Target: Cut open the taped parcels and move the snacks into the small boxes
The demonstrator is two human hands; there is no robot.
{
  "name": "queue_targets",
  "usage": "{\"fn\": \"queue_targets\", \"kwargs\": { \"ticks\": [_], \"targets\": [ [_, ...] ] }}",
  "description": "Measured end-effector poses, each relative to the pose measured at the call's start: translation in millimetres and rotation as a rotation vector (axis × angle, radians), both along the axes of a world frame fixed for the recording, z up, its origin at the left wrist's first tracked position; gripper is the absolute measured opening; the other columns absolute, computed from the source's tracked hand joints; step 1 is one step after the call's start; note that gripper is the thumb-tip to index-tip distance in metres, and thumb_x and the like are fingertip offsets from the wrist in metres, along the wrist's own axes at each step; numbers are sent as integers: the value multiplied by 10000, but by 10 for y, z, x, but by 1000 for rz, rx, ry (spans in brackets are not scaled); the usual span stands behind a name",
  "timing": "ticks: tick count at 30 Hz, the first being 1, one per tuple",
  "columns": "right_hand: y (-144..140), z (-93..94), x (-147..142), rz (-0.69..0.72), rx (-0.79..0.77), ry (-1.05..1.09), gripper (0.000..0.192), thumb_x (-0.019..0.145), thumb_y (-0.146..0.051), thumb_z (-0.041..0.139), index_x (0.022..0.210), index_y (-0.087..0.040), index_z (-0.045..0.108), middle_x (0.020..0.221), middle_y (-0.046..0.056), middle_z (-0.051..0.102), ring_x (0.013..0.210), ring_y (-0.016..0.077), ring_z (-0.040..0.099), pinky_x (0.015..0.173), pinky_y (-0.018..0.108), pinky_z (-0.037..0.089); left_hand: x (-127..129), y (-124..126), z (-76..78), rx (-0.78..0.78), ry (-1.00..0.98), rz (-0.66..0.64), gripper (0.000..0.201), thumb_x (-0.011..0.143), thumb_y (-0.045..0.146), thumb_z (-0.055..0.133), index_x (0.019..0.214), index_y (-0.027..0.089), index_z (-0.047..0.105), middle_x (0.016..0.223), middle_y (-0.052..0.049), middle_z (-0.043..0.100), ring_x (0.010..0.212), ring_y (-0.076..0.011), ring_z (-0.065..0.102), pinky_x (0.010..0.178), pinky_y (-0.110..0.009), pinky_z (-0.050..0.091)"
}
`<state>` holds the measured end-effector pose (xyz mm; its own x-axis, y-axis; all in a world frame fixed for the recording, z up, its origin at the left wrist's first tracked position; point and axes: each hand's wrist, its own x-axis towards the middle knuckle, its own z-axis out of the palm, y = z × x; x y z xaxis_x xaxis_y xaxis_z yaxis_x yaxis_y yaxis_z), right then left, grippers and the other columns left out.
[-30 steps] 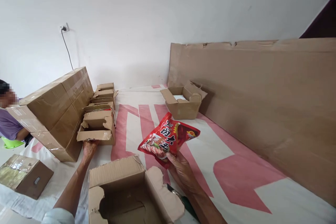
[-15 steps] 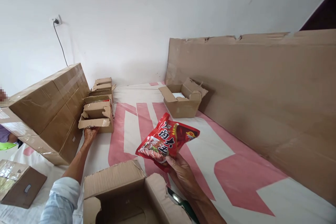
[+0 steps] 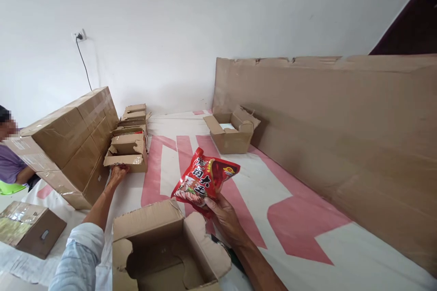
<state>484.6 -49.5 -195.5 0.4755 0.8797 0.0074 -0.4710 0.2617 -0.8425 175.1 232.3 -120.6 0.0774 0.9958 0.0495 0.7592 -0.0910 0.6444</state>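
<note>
The red snack packet (image 3: 204, 180), glossy and crinkled with dark characters and a food picture on its face, is pinched at its lower edge in the grip of the right hand (image 3: 223, 218), held tilted above the pink-and-white sheet (image 3: 293, 218) just past the open carton (image 3: 164, 245). The left hand (image 3: 118, 175) has its fingers closed on the lower flap of a small torn box (image 3: 128, 154) beside the stacked cartons (image 3: 68, 141). Since a second ago the packet has come a little left and turned more upright, while the left hand stays on the same box.

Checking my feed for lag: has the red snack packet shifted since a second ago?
Yes. The red snack packet in the right hand has come leftward and nearer the open box in front; its right tip now sits farther from the cardboard sheet.
</note>
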Motion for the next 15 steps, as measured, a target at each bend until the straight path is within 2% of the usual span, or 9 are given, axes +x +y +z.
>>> {"fn": "queue_targets", "kwargs": {
  "ticks": [4,8,11,15],
  "targets": [
    [-36,109,0,19,8,-57,584,741,-558,899,1215,-251,750,1228,84,802,1072,290,766,972,424,612,-73,-83,178,-63,61,-33,369,1019,376,696,1323,168,658,1320,-108,682,1127,-260,700,951,-468,619],
    [-104,318,38,22,-1,-148,622,738,-574,896,1234,-229,747,1233,103,800,1081,304,761,982,442,607,-168,-147,373,-16,64,-77,335,1016,365,702,1279,158,677,1271,-102,706,1109,-250,709,959,-468,613],
    [-110,569,83,56,-2,-261,596,757,-561,880,1222,-209,758,1239,118,797,1088,322,755,973,458,610,-227,-175,494,44,46,-104,340,1001,337,720,1283,152,677,1250,-105,719,1122,-256,709,992,-476,597],
    [50,975,118,162,17,-446,517,715,-473,898,1133,-195,775,1127,105,820,981,316,770,860,440,640,-269,-164,607,111,7,-118,331,1005,334,714,1283,159,679,1272,-102,711,1154,-264,696,1014,-492,585]
  ]
}}
